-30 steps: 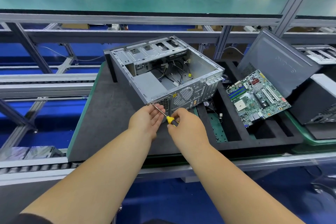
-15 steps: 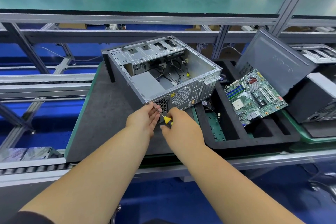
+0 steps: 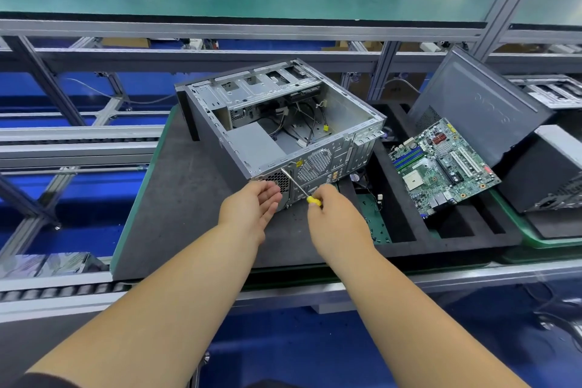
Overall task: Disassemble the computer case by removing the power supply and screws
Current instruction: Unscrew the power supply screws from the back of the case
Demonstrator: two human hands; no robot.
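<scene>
Since a second ago the left hand (image 3: 252, 203) has opened, palm up beside the computer case (image 3: 280, 126) on the bench (image 3: 176, 198); the right hand (image 3: 335, 217) grips the screwdriver (image 3: 299, 187), handle mostly hidden, tip against the rear panel

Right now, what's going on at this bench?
A person is taking apart an open computer case on a dark mat. The right hand grips a yellow-handled screwdriver with its tip at the case's rear panel, near the upper edge by the power supply. The left hand is open, palm cupped just under the shaft, holding nothing. The power supply is in the case. A motherboard lies in the foam tray to the right.
</scene>
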